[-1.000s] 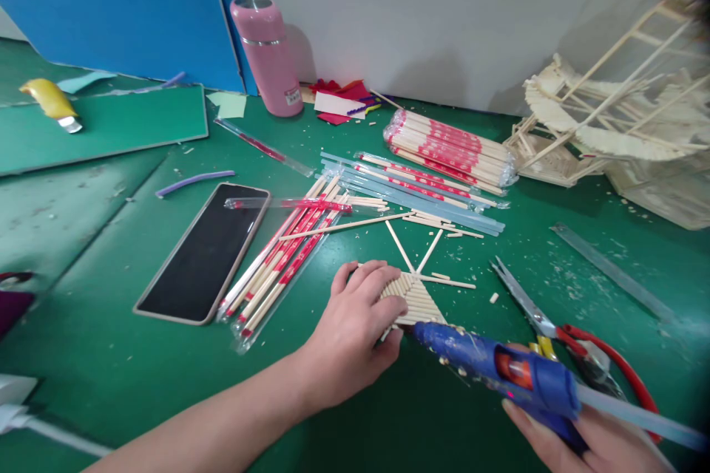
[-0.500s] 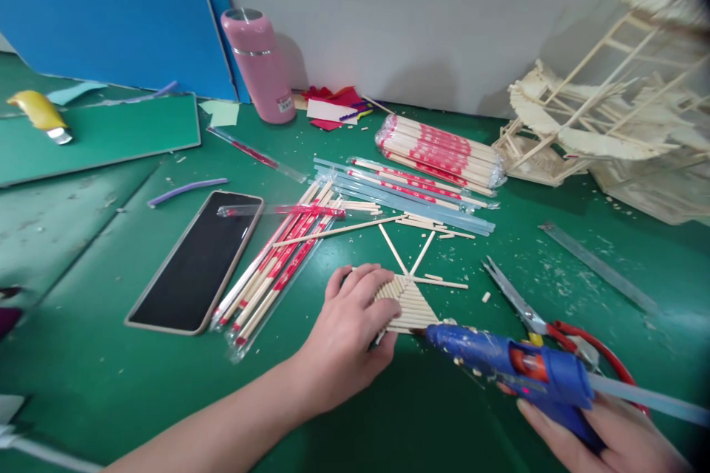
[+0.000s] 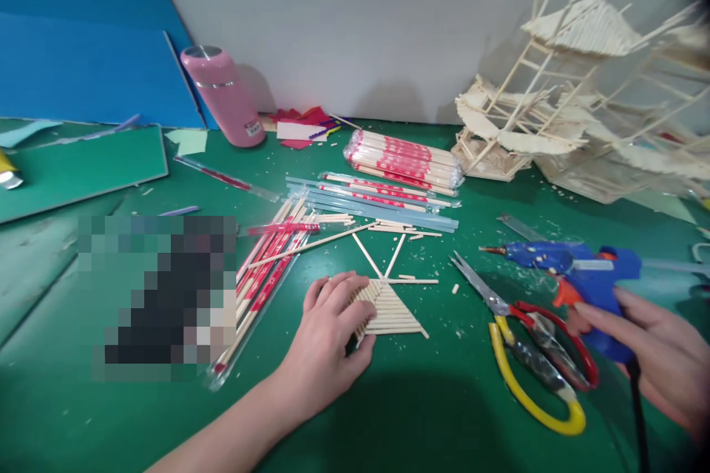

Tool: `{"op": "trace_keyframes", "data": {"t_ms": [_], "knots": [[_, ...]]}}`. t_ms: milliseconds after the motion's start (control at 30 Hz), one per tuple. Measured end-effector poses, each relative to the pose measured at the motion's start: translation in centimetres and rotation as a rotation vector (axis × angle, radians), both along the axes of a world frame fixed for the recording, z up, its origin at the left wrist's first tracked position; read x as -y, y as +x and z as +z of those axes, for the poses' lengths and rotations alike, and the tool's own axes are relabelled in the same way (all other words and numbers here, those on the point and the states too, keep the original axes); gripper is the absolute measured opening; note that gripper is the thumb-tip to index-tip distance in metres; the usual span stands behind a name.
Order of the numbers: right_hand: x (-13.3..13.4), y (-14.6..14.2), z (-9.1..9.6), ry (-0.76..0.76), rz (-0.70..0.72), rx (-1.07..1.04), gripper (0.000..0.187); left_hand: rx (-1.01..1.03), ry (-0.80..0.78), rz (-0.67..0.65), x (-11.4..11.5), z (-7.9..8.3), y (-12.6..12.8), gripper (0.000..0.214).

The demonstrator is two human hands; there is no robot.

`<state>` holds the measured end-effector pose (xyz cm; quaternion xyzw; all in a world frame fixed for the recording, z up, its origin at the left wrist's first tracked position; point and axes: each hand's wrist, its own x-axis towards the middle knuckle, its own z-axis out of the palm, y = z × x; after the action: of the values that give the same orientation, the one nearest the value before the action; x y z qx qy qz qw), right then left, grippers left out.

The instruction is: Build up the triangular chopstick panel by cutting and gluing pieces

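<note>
My left hand (image 3: 336,329) grips the left side of a small panel of pale wooden sticks (image 3: 395,314), laid side by side, with fingers curled over it and hiding that part. Longer sticks (image 3: 395,257) fan out from the panel's top. On the right, my right hand (image 3: 660,355) is closed around the handle of a blue glue gun (image 3: 593,266) with an orange trigger. The gun's nozzle points left, apart from the panel, and a clear glue stick comes out of its back. Scissors (image 3: 499,304) with one red and one yellow handle lie below the gun.
Wrapped chopsticks (image 3: 271,266) lie left of the panel, and a bundled pack (image 3: 404,159) lies behind. A pink flask (image 3: 227,100) stands by the wall. Stick-built model structures (image 3: 521,118) fill the back right. A blurred-out dark object (image 3: 166,295) lies at left.
The glue gun has lifted away from the panel's lower edge to the right, uncovering the scissors. My left hand stays on the panel. The view has shifted.
</note>
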<state>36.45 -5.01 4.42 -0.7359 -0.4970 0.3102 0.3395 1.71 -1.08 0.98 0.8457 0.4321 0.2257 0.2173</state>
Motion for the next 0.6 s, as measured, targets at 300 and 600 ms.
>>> {"op": "trace_keyframes", "data": {"t_ms": [300,600], "knots": [[-3.5,1.8,-1.0,-0.077,-0.035,0.123,0.031,-0.018,0.037,-0.002,0.6,-0.3,-0.5,0.045],[-2.0,0.5,-0.8,0.095,-0.074,0.604,0.034,0.001,0.126,0.071,0.9,2.2,-1.4,0.024]]}}
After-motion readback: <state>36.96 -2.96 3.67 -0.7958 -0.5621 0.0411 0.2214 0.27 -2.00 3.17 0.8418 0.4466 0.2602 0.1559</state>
